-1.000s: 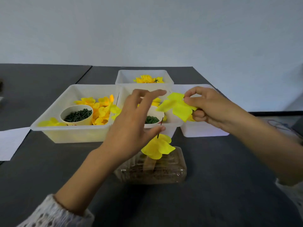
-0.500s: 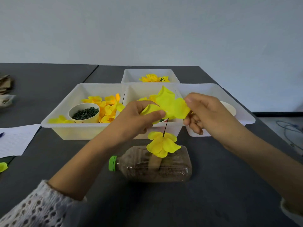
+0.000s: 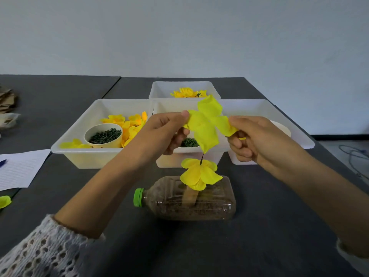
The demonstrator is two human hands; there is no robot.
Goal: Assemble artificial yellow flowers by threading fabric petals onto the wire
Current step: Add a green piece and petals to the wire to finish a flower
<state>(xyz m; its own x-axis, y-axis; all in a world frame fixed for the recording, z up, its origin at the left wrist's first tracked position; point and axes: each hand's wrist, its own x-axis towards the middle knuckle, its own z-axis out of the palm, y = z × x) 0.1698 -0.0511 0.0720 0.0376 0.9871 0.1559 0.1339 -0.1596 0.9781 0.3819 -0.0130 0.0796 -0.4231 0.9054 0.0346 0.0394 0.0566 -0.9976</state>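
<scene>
A yellow fabric petal piece (image 3: 206, 126) is stretched between both hands above the wire (image 3: 201, 159). My left hand (image 3: 163, 132) pinches its left lobe; my right hand (image 3: 253, 136) pinches its right lobe. The thin dark wire stands upright from a plastic bottle (image 3: 189, 198) that lies on its side, filled with brown grains. A yellow petal layer (image 3: 198, 173) sits lower on the wire, just above the bottle. The held petal's lowest lobe hangs at the wire's tip; whether the tip has pierced it is hidden.
White bins stand behind the bottle: the left bin (image 3: 79, 140) holds loose yellow petals and a cup of green pieces (image 3: 103, 134); the far bin (image 3: 159, 90) holds finished flowers. Another white bin (image 3: 295, 132) is at right. Paper (image 3: 18, 170) lies left, a stray petal (image 3: 4, 200) near it.
My left hand came across and took hold of the petal piece's left lobe. Both hands spread the piece flat and brought it over the wire tip.
</scene>
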